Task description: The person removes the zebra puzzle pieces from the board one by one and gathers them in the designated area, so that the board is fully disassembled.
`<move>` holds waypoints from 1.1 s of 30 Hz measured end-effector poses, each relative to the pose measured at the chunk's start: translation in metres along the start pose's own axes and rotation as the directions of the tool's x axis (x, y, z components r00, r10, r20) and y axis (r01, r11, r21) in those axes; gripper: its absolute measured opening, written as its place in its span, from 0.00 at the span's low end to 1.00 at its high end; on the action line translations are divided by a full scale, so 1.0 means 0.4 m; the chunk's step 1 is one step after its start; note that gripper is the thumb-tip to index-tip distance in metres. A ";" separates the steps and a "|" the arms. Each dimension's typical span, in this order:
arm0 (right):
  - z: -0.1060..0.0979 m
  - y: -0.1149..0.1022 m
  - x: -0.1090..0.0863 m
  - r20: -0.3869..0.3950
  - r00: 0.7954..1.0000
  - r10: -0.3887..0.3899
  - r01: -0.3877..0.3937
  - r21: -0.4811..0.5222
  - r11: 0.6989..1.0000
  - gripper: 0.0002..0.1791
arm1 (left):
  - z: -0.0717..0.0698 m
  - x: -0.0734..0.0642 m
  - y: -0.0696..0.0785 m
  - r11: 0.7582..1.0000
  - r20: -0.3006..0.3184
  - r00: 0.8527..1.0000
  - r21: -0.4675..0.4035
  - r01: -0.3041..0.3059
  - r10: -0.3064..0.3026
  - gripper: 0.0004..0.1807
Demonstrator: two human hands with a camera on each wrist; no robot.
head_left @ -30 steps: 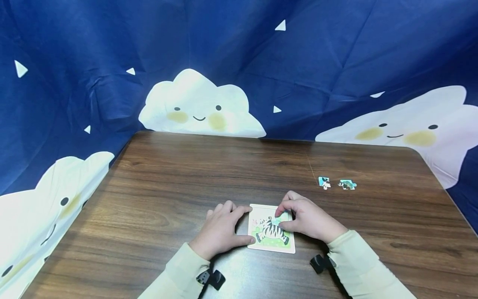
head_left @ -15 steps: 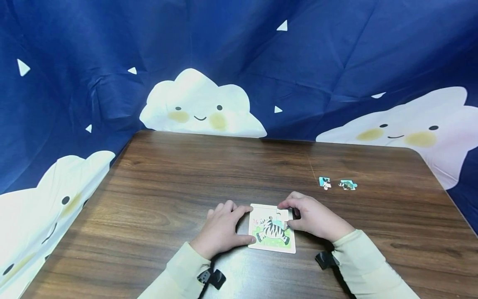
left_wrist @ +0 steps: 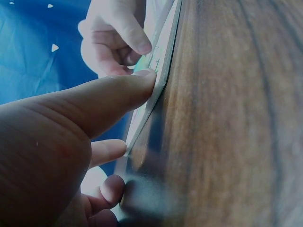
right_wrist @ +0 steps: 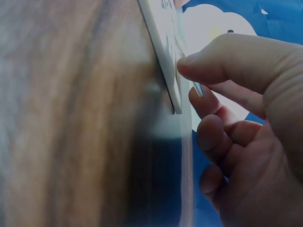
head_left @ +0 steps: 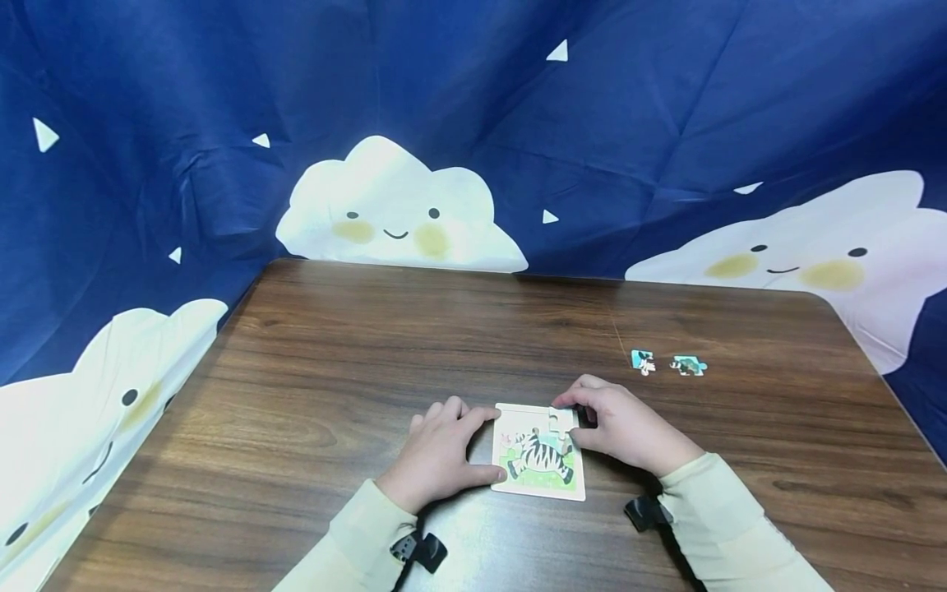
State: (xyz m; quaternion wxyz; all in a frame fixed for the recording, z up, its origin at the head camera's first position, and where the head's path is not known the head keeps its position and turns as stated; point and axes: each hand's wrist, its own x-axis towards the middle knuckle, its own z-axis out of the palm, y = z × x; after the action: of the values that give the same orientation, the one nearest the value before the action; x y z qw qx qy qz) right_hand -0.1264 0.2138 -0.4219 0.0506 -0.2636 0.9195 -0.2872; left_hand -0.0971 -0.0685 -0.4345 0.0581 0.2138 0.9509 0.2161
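A small square puzzle board (head_left: 540, 493) with a zebra picture and a pale border lies flat on the table. My left hand (head_left: 436, 460) rests at its left side, with the extended thumb and index finger touching the board near the two left corners. At the upper right corner, my right hand (head_left: 621, 423) pinches a thin puzzle piece (right_wrist: 197, 89) between thumb and index finger. That piece stands tilted against the board in the right wrist view. Its picture is washed out by glare in the head view.
Two loose puzzle pieces, one blue and white (head_left: 643, 363) and one teal and green (head_left: 689, 366), lie on the brown wooden table (head_left: 370, 329) beyond my right hand. A blue curtain (head_left: 444, 82) with clouds hangs behind the table's far edge.
My right hand has shifted slightly right, from over the picture to the board's upper right corner, uncovering the area there. My left hand and the loose pieces have stayed in place.
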 end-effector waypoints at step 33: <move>-0.089 0.180 -0.045 -0.120 0.953 0.278 -0.251 0.200 0.947 0.15 | -0.001 0.000 0.004 1.000 0.006 1.000 0.003 0.009 -0.009 0.43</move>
State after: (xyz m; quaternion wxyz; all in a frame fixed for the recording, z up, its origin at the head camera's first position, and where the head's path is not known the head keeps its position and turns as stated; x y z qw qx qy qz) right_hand -0.1526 0.2912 -0.4334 0.0452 -0.1099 0.9175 -0.3795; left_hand -0.0965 -0.0671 -0.4335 0.0614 0.2101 0.9520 0.2137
